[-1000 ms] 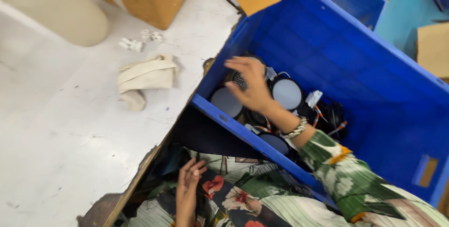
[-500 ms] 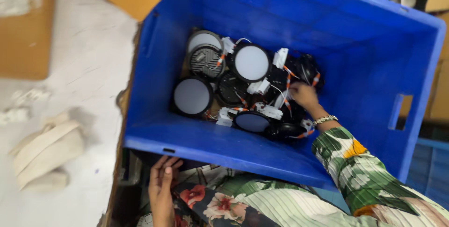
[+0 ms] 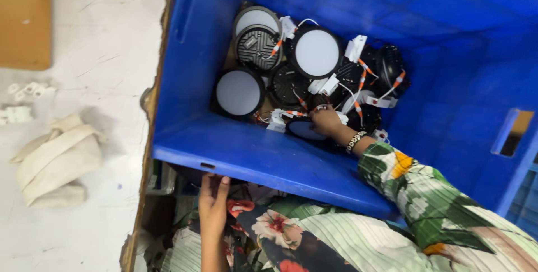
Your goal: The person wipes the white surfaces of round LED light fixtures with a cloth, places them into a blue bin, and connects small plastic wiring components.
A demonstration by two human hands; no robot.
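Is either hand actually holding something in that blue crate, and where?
The right hand rests among round lamps; whether it grips one cannot be told. The left hand only touches the blue crate from below.

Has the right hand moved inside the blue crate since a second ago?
Yes. The right hand has shifted from the far-left lamps to the near edge of the pile, judged against the blue crate wall, resting on a round lamp.

Even, moderately bright light; soft shadows inside blue crate (image 3: 235, 154); slight motion blur; mild glare on floor (image 3: 95, 53).

Smooth blue plastic crate (image 3: 235, 154); matt frosted lamp discs (image 3: 316, 52).
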